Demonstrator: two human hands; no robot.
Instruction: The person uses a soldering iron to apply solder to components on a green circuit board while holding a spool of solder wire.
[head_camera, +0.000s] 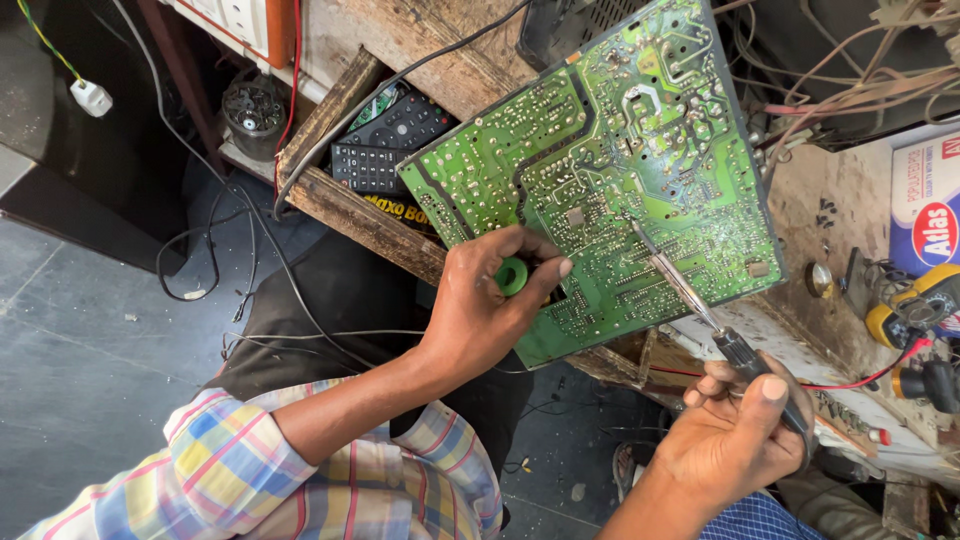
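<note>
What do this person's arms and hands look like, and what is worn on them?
Both hands are bare, with no gloves. The left hand comes out of a plaid sleeve in yellow, blue, pink and white checks, pushed up above the elbow, so the forearm is uncovered. The right hand shows a blue sleeve with a fine check pattern near the bottom edge. No watch or bracelet is visible.

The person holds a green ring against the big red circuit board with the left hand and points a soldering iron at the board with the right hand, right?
Not quite. The head view shows that the circuit board is green, not red. The rest holds: the left hand holds a green ring against it, and the right hand points a soldering iron at the board.
</note>
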